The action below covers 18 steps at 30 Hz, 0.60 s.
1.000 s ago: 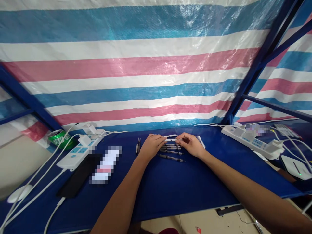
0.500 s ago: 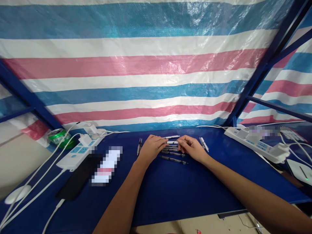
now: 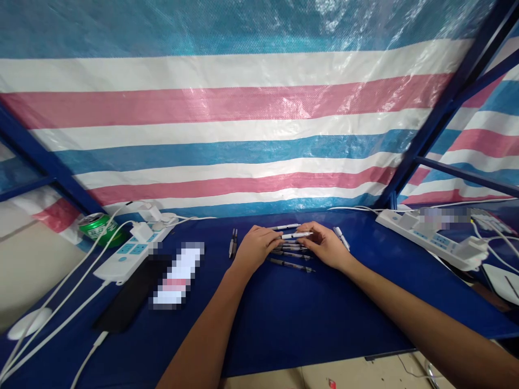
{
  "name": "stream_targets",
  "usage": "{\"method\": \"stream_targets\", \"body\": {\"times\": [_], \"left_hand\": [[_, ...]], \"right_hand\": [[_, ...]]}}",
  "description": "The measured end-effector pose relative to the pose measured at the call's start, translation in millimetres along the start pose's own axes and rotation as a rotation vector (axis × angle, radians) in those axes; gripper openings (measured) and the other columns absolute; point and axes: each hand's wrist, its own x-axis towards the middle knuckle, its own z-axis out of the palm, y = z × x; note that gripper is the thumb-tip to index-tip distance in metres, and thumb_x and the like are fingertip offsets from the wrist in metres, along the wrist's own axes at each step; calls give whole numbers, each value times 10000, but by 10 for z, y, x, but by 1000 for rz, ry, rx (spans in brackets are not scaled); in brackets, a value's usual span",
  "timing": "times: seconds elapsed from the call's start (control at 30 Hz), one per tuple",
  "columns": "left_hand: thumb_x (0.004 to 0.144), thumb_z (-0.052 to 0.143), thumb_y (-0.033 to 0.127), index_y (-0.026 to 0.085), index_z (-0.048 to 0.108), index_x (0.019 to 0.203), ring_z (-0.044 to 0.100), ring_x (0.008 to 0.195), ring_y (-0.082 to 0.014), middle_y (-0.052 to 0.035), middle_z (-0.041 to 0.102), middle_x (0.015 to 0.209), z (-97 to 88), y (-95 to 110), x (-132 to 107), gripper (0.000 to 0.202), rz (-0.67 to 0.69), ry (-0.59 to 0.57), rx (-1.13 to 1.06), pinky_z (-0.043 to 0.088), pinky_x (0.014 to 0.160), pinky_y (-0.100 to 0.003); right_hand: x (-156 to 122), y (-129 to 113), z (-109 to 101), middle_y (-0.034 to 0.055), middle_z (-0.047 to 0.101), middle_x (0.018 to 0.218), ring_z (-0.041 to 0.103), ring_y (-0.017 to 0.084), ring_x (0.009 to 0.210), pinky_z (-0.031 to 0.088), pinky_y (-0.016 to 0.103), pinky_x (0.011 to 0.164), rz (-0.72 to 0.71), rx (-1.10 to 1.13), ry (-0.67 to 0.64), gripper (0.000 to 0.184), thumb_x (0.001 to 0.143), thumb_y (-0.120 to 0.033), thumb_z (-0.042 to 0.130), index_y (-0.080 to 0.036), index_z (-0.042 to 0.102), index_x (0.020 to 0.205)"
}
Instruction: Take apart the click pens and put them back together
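A white pen (image 3: pixel 297 235) lies crosswise between my left hand (image 3: pixel 255 249) and my right hand (image 3: pixel 324 247), and the fingertips of both hands pinch it above the blue tabletop (image 3: pixel 284 324). Under and just in front of my fingers lies a row of several black pens (image 3: pixel 291 254). One slim pen (image 3: pixel 286 227) rests behind the white one. Near my left hand stand a pair of dark pens (image 3: pixel 233 243), and past my right hand lie white pen parts (image 3: pixel 341 238).
Two white power strips (image 3: pixel 126 254) (image 3: pixel 425 237) with cables flank the table. On the left are a green can (image 3: pixel 97 228), a black phone (image 3: pixel 132 292), a blurred package (image 3: pixel 177 275) and a white mouse (image 3: pixel 28 323). A striped tarp (image 3: pixel 243 124) hangs behind.
The white pen now shows longer between my fingers and tilts slightly up to the right. My hands have closed onto it, and the view has shifted slightly.
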Motion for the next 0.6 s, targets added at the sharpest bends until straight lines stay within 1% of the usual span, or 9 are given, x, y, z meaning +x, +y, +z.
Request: {"method": "stream_targets", "body": {"times": [0.1, 0.17, 0.23, 0.33, 0.37, 0.43, 0.5, 0.57, 0.6], "left_hand": [[1081, 583, 400, 256, 772, 1187, 742, 1030, -210, -31, 815, 1124, -2, -20, -15, 260, 0, -5, -13, 483, 953, -391], [1080, 586, 401, 265, 774, 1188, 746, 1033, -211, -28, 817, 1122, -11, -26, -17, 256, -8, -9, -18, 486, 955, -394], [1086, 576, 397, 267, 774, 1191, 750, 1035, -213, -29, 819, 1118, -23, -23, -13, 260, -11, -10, -18, 486, 956, -399], [1083, 586, 385, 264, 774, 1184, 749, 1032, -213, -28, 820, 1115, -35, -9, 0, 246, 2, -14, -12, 482, 954, -399], [1079, 595, 379, 263, 773, 1182, 748, 1033, -211, -26, 820, 1114, -37, -3, 4, 237, 14, -22, -11, 481, 952, -397], [1073, 608, 371, 260, 771, 1171, 745, 1028, -208, -20, 820, 1104, -39, 7, 12, 220, 29, -26, -5, 478, 946, -392], [1071, 611, 367, 257, 770, 1160, 741, 1021, -206, -16, 819, 1098, -39, 17, 18, 213, 29, -22, -1, 477, 946, -390], [1069, 614, 371, 254, 771, 1149, 738, 1012, -206, -15, 818, 1096, -41, 28, 23, 212, 18, -14, -1, 477, 948, -390], [1068, 613, 376, 253, 771, 1145, 737, 1010, -207, -17, 818, 1096, -42, 33, 26, 214, 12, -14, -2, 477, 949, -391]], "right_hand": [[-16, -9, 11, 38, 752, 949, 673, 195, 705, 577, 343, 658, 28, 0, -44, 369, 959, -580, 672, -272, 677, 1161], [-33, -17, 17, 43, 756, 962, 682, 205, 719, 587, 355, 676, 22, -43, -35, 356, 947, -578, 690, -273, 697, 1132], [-47, -25, 22, 43, 764, 998, 694, 214, 752, 592, 363, 702, 11, -81, -16, 370, 923, -564, 729, -284, 707, 1165], [-52, -36, 29, 25, 737, 820, 682, 212, 694, 581, 363, 684, 29, -69, -33, 330, 981, -575, 642, -272, 721, 1085], [-49, -41, 30, 23, 731, 800, 687, 214, 705, 579, 362, 689, 28, -55, -30, 327, 982, -575, 641, -269, 720, 1064], [-40, -53, 29, 32, 753, 876, 706, 219, 762, 581, 355, 703, 23, -10, -21, 337, 946, -568, 695, -271, 707, 1104], [-29, -67, 19, 37, 762, 903, 699, 204, 724, 571, 341, 666, 65, 44, -76, 356, 951, -575, 683, -265, 699, 1126], [-20, -79, 4, 29, 746, 841, 662, 179, 640, 558, 330, 631, 100, 60, -127, 350, 971, -584, 645, -247, 706, 1044], [-16, -83, -4, 30, 744, 851, 662, 177, 648, 564, 331, 642, 95, 50, -127, 348, 957, -584, 662, -244, 706, 1016]]}}
